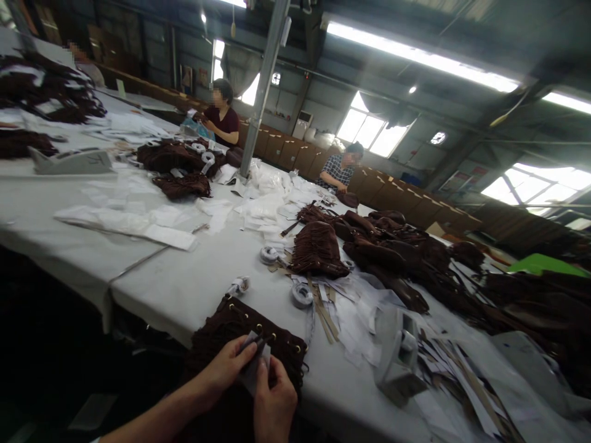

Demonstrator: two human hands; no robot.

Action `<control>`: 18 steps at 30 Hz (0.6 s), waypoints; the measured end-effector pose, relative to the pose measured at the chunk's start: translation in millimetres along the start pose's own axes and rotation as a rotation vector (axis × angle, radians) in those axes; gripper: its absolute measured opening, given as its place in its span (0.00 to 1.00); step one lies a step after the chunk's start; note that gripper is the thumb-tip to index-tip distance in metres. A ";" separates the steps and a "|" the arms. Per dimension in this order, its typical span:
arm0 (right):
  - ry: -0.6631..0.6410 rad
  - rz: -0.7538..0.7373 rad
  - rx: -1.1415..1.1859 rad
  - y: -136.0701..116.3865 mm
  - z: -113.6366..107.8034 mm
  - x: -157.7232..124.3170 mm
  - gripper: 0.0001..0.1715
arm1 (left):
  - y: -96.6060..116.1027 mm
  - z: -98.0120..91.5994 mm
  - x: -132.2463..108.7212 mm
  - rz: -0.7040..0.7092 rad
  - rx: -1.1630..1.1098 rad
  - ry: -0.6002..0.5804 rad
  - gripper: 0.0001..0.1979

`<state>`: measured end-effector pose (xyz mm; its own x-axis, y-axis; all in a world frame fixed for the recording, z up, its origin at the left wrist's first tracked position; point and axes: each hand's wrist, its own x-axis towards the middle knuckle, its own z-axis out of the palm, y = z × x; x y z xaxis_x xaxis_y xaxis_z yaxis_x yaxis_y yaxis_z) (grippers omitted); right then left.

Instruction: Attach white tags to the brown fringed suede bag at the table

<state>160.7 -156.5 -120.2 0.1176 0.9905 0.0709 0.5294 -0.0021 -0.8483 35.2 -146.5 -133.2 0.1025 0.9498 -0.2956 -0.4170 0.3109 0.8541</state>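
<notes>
A dark brown fringed bag point(217, 329) with brass eyelets along its top lies at the table's near edge. Over it, my left hand point(231, 364) is closed, its thumb and fingers pinching a pale paper strip point(252, 372) together with a dark cord end. From the right, my right hand point(276, 394) pinches the same strip between thumb and forefinger. The paper stands partly wrapped around the dark cord, just in front of the eyelets. The lower part of the bag falls into shadow beneath my forearms.
A grey tape dispenser point(399, 357) stands at right among loose paper strips. Wrapped strap rolls point(301, 295) and a fringed bag point(318, 249) lie ahead, beside a heap of brown bags point(383, 246). A metal post point(265, 92) rises from the table. Co-workers point(339, 169) work across it.
</notes>
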 end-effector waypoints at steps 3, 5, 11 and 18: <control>0.021 0.031 0.031 3.7 -1.0 1.6 0.18 | -1.2 -2.1 0.0 -0.099 -0.089 -0.019 0.21; 0.029 0.041 0.072 6.2 -1.1 1.4 0.18 | -1.2 -2.2 -0.1 -0.121 -0.131 -0.024 0.21; 0.002 0.061 0.215 16.1 9.1 -4.4 0.20 | -2.0 2.1 0.9 -0.015 -0.063 0.059 0.20; 0.069 -0.046 0.105 16.0 27.6 -7.1 0.18 | -17.4 2.6 5.4 0.123 0.040 0.293 0.13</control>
<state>145.1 -159.7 -148.8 0.1547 0.9774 0.1443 0.4454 0.0614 -0.8932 45.3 -146.7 -148.6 -0.2136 0.9313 -0.2951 -0.3739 0.2012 0.9054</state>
